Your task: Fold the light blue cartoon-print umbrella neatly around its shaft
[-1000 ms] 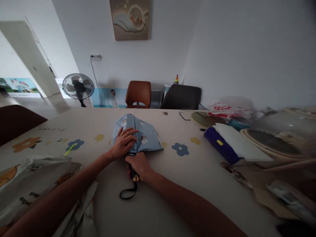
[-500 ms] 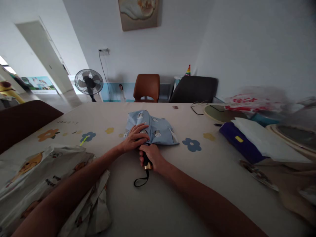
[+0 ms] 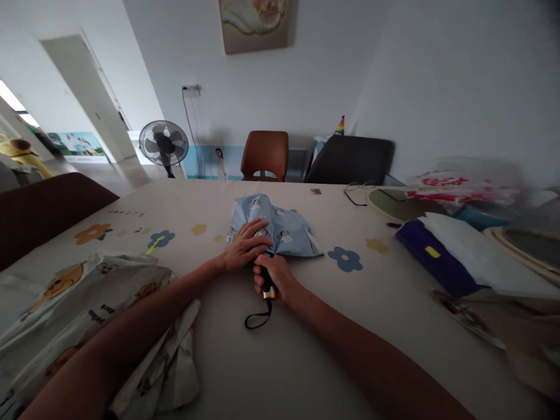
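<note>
A light blue folding umbrella [image 3: 284, 224] with small animal prints lies collapsed on the table [image 3: 262, 361] in front of me. My right hand [image 3: 275, 277] is wrapped round its black handle, whose gold end and black wrist strap [image 3: 258, 318] stick out toward me. My left hand [image 3: 245, 245] lies on the blue canopy just above the handle, fingers stretched over the loose fabric and pressing it down.
A crumpled white cartoon-print plastic bag [image 3: 87, 315] lies at my left. On the right sit a purple box with white paper [image 3: 437, 262], round trays and a red-printed bag [image 3: 455, 184]. Chairs [image 3: 265, 154] and a standing fan [image 3: 164, 143] are beyond the table.
The view has shifted so everything sits further right. Both hands keep their places on the umbrella; the left fingers have shifted slightly over the fabric.
</note>
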Demonstrator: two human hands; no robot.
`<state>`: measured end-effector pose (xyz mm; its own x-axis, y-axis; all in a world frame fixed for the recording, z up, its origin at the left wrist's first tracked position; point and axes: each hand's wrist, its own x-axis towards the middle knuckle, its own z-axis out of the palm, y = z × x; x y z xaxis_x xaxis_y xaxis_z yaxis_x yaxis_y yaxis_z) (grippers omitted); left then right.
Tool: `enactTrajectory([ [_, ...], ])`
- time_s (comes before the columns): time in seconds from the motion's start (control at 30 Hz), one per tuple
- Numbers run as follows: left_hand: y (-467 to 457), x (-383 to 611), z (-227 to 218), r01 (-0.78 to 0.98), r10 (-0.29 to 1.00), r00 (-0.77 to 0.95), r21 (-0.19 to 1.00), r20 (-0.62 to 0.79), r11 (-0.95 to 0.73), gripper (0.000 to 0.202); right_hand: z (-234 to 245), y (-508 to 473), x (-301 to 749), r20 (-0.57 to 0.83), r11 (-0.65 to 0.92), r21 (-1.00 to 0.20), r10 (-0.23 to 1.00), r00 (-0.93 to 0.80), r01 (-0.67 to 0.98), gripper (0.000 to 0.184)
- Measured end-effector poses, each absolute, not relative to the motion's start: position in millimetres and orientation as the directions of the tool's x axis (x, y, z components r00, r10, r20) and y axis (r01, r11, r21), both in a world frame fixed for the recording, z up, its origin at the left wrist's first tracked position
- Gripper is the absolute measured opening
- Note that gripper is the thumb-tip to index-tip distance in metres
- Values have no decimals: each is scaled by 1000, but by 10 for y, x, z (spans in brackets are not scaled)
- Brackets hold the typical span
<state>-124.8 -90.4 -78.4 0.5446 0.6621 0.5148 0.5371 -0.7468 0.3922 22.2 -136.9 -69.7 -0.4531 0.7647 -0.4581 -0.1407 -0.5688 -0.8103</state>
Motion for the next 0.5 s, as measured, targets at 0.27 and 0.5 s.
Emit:
enactTrajectory([
  [0.27,-927,-1223,-793,537,671,554,403,494,-741,36,-660,-1369,247,-429,-619,-717,754,-497,-320,38],
  [0.5,-1020,-1193,-733,521,733,498,517,463,-680,45,-667,-1353,222,-459,-592,-763,779,-427,-260,49],
])
